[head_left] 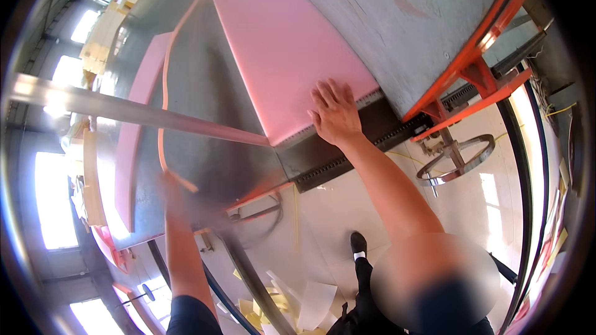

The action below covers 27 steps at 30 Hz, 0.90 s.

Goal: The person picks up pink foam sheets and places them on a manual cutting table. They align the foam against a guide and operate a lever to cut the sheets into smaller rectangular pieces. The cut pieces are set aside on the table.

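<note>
A large pink foam slab (285,49) lies on the grey metal machine table (385,31). My right hand (337,115) rests flat on its near end, fingers spread, beside a dark metal fence (379,121). On the left, my left hand (172,187) is smeared by motion, and its fingers seem closed on a thin, bendy foam strip (164,105). One end of that strip pokes out past the hand; the rest curves away over the table. A second, thicker pink foam piece (130,149) lies along the table's left side.
A metal bar (149,111) slants across the table to the slab's near corner. At right are an orange rail (478,37) and a steel handwheel (456,164). Foam scraps (313,304) litter the floor near a foot in a dark shoe (358,243).
</note>
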{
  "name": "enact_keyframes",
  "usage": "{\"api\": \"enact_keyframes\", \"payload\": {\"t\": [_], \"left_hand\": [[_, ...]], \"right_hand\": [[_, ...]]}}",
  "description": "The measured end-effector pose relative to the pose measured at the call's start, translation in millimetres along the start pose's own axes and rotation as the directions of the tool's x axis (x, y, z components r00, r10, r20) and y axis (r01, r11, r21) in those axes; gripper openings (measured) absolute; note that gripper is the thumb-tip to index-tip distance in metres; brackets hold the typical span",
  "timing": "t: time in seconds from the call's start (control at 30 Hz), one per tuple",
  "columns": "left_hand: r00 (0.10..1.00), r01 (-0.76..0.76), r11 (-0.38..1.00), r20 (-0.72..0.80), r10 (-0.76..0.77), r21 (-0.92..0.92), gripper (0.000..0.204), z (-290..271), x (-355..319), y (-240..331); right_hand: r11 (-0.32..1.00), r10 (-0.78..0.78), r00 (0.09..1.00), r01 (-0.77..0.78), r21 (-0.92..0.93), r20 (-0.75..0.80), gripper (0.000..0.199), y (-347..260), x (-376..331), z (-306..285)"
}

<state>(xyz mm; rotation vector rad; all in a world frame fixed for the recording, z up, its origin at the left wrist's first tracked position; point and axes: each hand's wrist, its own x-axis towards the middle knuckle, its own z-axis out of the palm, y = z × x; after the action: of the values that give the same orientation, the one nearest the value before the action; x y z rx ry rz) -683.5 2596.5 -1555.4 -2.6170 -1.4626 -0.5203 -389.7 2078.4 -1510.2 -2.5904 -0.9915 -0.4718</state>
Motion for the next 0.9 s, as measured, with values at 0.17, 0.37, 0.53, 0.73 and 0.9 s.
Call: {"api": "enact_keyframes", "payload": {"t": [0.17, 0.37, 0.53, 0.73, 0.9], "left_hand": [[0.980, 0.084, 0.996, -0.183, -0.078, 0.026, 0.041, -101.2, -138.4, -24.6], [0.938, -0.319, 0.839, -0.017, 0.347, -0.440, 0.017, -179.5, -258.1, 63.0], [0.868, -0.480, 0.858, 0.042, 0.494, -0.184, 0.030, -203.4, -266.9, 53.3], [0.918, -0.284, 0.926, 0.210, 0.337, -0.248, 0.041, -187.6, -285.1, -5.6], [0.913, -0.194, 0.943, 0.301, 0.275, -0.271, 0.054, -194.7, -281.8, -15.6]], "right_hand": [[0.999, 0.020, 0.999, -0.019, -0.039, 0.049, 0.053, -23.7, 9.6, -39.5], [0.998, 0.024, 0.999, -0.021, -0.063, 0.036, 0.056, -83.2, 16.7, -79.3], [0.997, 0.025, 0.999, -0.022, -0.079, 0.045, 0.057, -136.9, 8.9, -103.4], [0.985, 0.038, 0.996, -0.024, -0.168, 0.081, 0.060, -181.1, -33.9, -108.6], [0.988, 0.002, 0.999, 0.004, -0.154, 0.044, 0.060, -196.0, -23.2, -112.1]]}}
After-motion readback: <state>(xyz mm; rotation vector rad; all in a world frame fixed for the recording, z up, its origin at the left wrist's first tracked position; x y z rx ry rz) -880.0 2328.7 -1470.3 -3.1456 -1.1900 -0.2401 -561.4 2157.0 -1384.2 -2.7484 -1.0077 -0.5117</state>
